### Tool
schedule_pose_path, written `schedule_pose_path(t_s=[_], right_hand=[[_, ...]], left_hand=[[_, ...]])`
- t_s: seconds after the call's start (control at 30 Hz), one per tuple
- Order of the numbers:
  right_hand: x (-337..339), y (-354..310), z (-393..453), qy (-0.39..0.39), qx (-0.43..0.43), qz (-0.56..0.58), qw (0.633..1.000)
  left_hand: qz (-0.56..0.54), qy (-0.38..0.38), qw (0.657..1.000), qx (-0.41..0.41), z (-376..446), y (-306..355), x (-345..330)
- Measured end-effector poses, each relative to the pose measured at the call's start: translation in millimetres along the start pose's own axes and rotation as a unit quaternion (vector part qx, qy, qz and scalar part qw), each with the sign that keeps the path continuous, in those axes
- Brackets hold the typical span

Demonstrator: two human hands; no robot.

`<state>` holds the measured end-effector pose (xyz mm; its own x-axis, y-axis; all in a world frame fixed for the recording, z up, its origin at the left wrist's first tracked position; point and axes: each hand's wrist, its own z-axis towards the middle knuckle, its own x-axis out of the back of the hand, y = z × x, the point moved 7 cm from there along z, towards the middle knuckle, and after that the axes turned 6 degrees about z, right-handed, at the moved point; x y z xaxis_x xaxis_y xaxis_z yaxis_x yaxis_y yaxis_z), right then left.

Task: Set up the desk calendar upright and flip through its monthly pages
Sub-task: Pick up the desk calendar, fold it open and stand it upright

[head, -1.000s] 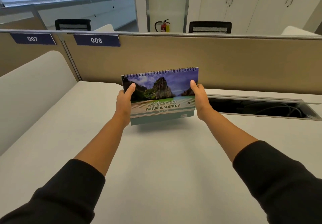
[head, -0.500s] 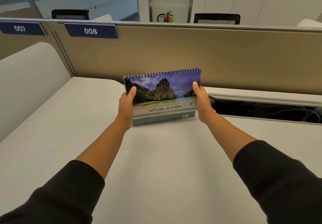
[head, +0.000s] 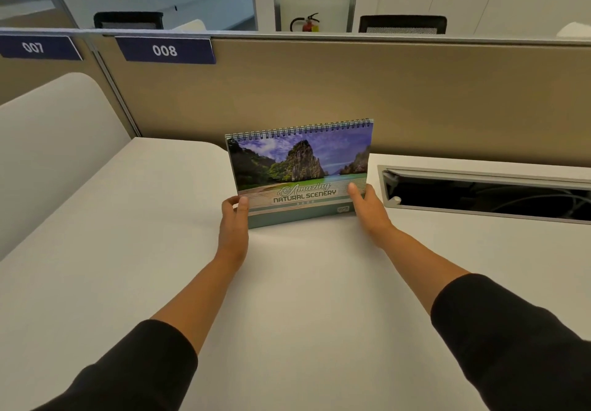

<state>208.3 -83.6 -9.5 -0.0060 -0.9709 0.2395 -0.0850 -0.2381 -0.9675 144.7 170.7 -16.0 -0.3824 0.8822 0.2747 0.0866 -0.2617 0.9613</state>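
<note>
The spiral-bound desk calendar (head: pixel 300 167) stands upright on the white desk (head: pixel 287 282), its cover showing a cliff, green water and the words "Amazing Natural Scenery". Its teal base rests on the desk surface. My left hand (head: pixel 234 220) grips the lower left corner, thumb on the front of the cover. My right hand (head: pixel 367 206) holds the lower right corner, thumb pressed on the cover, fingers behind it. The back of the calendar is hidden.
A beige partition (head: pixel 319 91) with labels 007 and 008 runs right behind the calendar. An open cable tray (head: pixel 486 193) is cut into the desk to the right. A white rounded panel (head: pixel 48 155) borders the left side.
The calendar came down from above the desk and now rests on its base. Both hands slid from its sides down to the lower corners.
</note>
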Motion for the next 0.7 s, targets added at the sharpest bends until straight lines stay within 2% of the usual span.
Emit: schedule_pose_path(t_s=[0.17, 0.7], right_hand=[[0.7, 0.9, 1.4, 0.0, -0.003, -0.043, 0.999], [-5.5, -3.3, 8.5, 0.001, -0.029, -0.044, 0.999]], left_hand=[[0.025, -0.031, 0.999, 0.003, 4.4, -0.2, -4.0], [0.031, -0.063, 0.996, 0.055, 19.9, -4.1, -9.3]])
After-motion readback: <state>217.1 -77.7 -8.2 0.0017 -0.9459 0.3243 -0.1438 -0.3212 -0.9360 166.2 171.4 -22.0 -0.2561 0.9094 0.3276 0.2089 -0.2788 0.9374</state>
